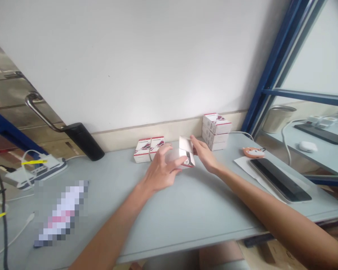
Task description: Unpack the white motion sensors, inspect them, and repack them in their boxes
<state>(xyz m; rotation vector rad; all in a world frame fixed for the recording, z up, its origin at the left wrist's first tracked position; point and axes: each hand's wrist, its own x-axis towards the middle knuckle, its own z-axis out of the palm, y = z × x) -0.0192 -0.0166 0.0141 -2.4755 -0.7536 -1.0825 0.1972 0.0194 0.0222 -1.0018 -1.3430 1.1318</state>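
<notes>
A small white cardboard box (pixel 182 153) with red trim is held over the table between my hands, its lid flap raised at the end facing me. Something pale and round shows in its opening, too small to name. My left hand (pixel 163 168) grips the box from the left, index finger and thumb at the open end. On the other side my right hand (pixel 203 150) holds it, with the fingers partly hidden behind the box. Two similar boxes (pixel 148 149) lie side by side behind my left hand. Behind my right hand rises a stack of such boxes (pixel 216 131).
On the right lie a phone (pixel 280 179), a white paper (pixel 243 164) and an orange-and-white animal-shaped case (pixel 253 152). At left are a black cylinder (pixel 84 141), a power strip (pixel 42 172) with cables and a blurred-out item (pixel 62 213). A white wall panel (pixel 135 67) stands behind.
</notes>
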